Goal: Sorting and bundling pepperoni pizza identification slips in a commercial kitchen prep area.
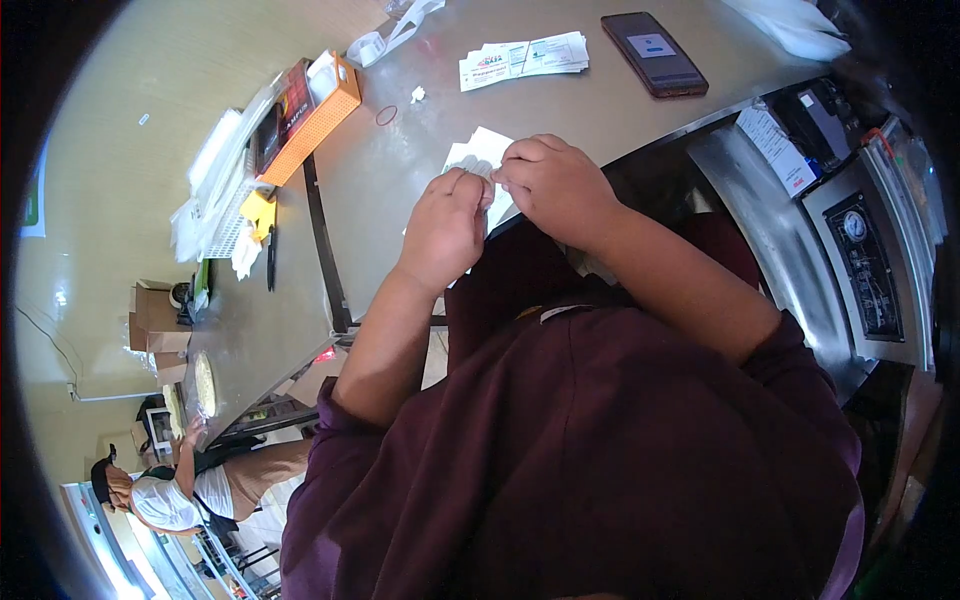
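Observation:
White paper slips (484,142) lie under and between my hands at the near edge of the metal table (420,172). My left hand (448,225) is curled over the slips, its thumb and fingers closed on them. My right hand (559,187) meets it from the right, fingers bent and fingertips drawn together beside the left fingertips. Whatever is between the right fingertips is too small to make out. Farther back lies a bundle of printed slips (555,56) with a dark band around it. A red rubber band (386,115) and a crumpled white scrap (418,94) rest nearby.
A smartphone (654,54) lies at the back right. Along the wall stand an orange basket (319,127) and plastic bags (225,172), with a black pen (271,259) close by. A metal machine with a gauge (855,225) is to the right. Another person (176,491) stands at the far left.

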{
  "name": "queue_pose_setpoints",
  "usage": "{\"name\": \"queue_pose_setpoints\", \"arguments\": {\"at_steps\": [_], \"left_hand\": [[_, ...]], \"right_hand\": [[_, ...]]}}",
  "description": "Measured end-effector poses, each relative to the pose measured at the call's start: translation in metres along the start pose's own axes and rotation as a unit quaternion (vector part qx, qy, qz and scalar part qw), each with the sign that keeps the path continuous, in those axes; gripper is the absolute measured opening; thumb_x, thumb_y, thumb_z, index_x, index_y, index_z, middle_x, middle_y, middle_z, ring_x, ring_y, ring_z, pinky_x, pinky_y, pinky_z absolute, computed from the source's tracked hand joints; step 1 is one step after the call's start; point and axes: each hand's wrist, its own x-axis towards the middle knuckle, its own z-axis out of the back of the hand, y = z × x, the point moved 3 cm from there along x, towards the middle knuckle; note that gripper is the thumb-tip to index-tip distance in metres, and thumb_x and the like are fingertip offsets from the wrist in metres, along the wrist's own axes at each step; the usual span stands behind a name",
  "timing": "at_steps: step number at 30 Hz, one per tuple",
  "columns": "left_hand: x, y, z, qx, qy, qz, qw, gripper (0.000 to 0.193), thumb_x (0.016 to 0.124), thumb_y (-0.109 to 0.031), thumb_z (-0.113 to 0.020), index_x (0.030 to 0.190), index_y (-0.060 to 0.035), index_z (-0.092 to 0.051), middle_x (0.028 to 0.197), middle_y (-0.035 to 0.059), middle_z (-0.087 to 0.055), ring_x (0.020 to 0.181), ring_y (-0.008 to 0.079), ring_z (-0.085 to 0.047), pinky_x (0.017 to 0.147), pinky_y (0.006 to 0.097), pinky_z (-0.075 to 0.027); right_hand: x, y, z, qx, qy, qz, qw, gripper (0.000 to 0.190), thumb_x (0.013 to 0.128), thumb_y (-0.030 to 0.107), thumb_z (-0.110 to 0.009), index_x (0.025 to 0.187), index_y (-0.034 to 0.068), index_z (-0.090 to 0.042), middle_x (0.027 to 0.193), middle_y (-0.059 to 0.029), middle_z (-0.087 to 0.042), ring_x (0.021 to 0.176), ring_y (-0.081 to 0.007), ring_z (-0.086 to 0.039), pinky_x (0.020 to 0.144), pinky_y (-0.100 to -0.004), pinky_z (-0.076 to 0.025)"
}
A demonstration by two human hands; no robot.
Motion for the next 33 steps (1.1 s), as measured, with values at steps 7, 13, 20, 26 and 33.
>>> {"name": "queue_pose_setpoints", "arguments": {"at_steps": [7,13,20,26,33], "left_hand": [[-0.006,-0.001,0.005,-0.027,-0.003,-0.006,1.0,0.014,0.078,0.008,-0.057,0.088,-0.0012,-0.053,0.084,0.0158,-0.058,0.083,0.0371,-0.057,0.076,0.0421,-0.047],[-0.014,0.002,0.013,-0.086,-0.007,0.018,0.996,0.011,0.081,0.001,-0.066,0.089,-0.0033,-0.06,0.085,0.0138,-0.061,0.079,0.0313,-0.059,0.072,0.0362,-0.048],[-0.014,-0.001,0.022,-0.083,0.012,0.084,0.993,0.015,0.078,0.0,-0.073,0.087,-0.003,-0.061,0.083,0.0109,-0.065,0.076,0.0257,-0.063,0.069,0.0327,-0.05],[-0.006,-0.004,0.022,-0.064,0.039,0.159,0.984,0.015,0.078,-0.001,-0.073,0.087,-0.0041,-0.062,0.081,0.0096,-0.066,0.074,0.0244,-0.065,0.067,0.0328,-0.052],[0.0,-0.009,0.02,-0.031,0.041,0.042,0.998,0.01,0.079,0.001,-0.07,0.086,-0.0039,-0.064,0.08,0.0115,-0.064,0.073,0.0272,-0.063,0.067,0.0338,-0.051]], "right_hand": [[0.001,0.002,0.001,0.004,0.013,0.005,1.0,0.011,0.081,0.015,-0.06,0.083,0.01,-0.07,0.094,-0.005,-0.064,0.096,-0.0254,-0.059,0.083,-0.0383,-0.051],[0.003,-0.002,0.003,0.055,0.033,-0.009,0.998,0.012,0.082,0.014,-0.062,0.089,0.011,-0.072,0.098,-0.0051,-0.066,0.097,-0.0258,-0.059,0.085,-0.0386,-0.05],[0.016,0.003,-0.002,0.057,-0.009,-0.029,0.998,0.019,0.083,0.013,-0.06,0.097,0.012,-0.073,0.106,-0.0057,-0.067,0.104,-0.0262,-0.058,0.091,-0.0402,-0.047],[0.012,-0.004,-0.017,-0.07,0.067,0.029,0.995,0.031,0.09,0.025,-0.053,0.115,0.016,-0.069,0.13,-0.0058,-0.061,0.123,-0.029,-0.052,0.108,-0.0493,-0.035],[0.013,-0.006,-0.019,-0.063,0.098,0.017,0.993,0.033,0.095,0.028,-0.048,0.12,0.018,-0.067,0.134,-0.0045,-0.058,0.125,-0.0291,-0.051,0.11,-0.049,-0.032]]}}
